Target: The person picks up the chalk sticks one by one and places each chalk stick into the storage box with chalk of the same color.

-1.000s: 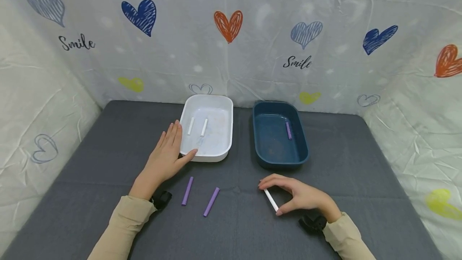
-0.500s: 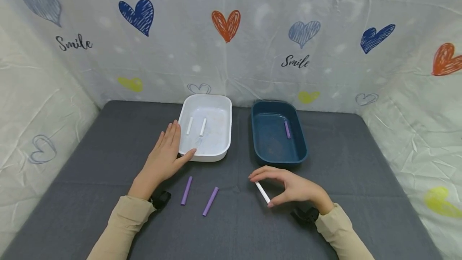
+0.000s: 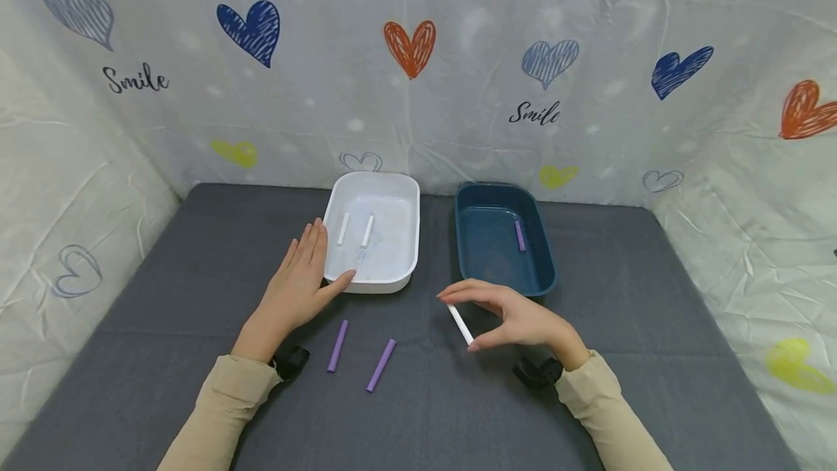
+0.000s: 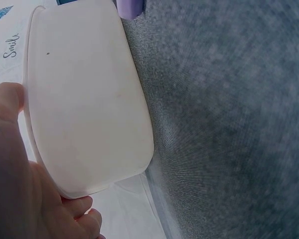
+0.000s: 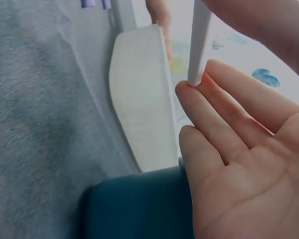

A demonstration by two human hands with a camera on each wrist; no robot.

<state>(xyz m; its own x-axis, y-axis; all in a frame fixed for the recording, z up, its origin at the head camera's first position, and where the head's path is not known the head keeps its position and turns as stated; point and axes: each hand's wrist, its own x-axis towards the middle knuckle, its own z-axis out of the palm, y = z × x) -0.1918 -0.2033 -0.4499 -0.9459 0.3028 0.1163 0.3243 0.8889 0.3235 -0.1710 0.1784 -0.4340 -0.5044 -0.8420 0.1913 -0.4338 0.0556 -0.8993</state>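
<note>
Just in front of the blue tray (image 3: 471, 253), the right hand (image 3: 516, 318) is pinching a white stick (image 3: 461, 324) by its two ends, thumb at the near end and fingertips at the far end, and is holding it clear of the tabletop (image 3: 588, 275); the right wrist view is showing the same stick (image 5: 199, 40) standing between thumb and fingers, with the palm open below it. The left hand (image 3: 297, 286) is lying flat with fingers straight, pressing against the near left corner of the white tray (image 3: 408, 238), thumb along its front wall; the left wrist view is showing that tray's side (image 4: 84, 109) right against the palm; nothing is being gripped there.

Two white sticks (image 3: 356, 230) are lying side by side inside the white tray; one purple stick (image 3: 520, 235) is lying in the blue tray; two more purple sticks (image 3: 360, 355) are resting on the tabletop between the two forearms, near the left wrist.

Judging from like colours lying together, the white stick is probably heading for the white tray; doing this well is asking for a light but steady end-to-end pinch, since a thin stick may snap or slip; carrying it over the tray's rim, lowering it close to the floor beside the other two, and letting go gently would be keeping it from bouncing out; the left hand bracing the tray is helping it stay put.
</note>
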